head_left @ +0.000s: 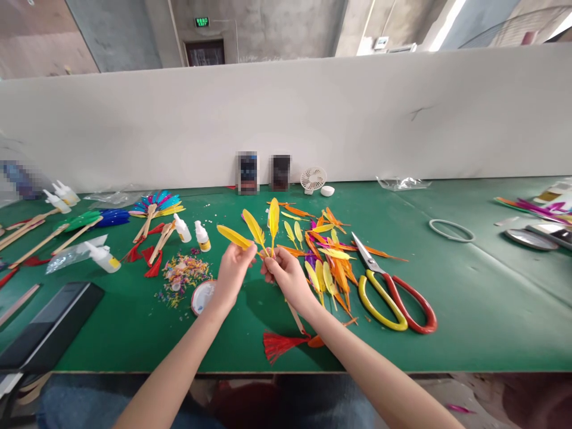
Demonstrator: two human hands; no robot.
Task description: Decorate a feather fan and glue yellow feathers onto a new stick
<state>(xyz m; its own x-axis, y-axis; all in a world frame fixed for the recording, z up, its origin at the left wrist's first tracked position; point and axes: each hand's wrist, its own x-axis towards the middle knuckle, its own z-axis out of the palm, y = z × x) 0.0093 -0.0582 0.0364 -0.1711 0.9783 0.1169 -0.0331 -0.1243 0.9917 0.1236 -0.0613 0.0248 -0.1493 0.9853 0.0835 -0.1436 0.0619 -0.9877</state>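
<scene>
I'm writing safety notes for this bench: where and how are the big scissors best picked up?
Probably by the yellow handle and red handle, coming from the table's near edge with the right hand, the closer one. The scissors lie flat with their looped handles toward the person, while the blades point away and leftward.

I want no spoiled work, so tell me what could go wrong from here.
The left hand and right hand pinch the yellow feathers near their lower ends, so one could slip or twist. The scissors lie with bare metal beside loose orange feathers, so a reaching hand might get nicked. The heap of colored bits lies loose near the left hand, so a careless sweep could scatter it.
</scene>
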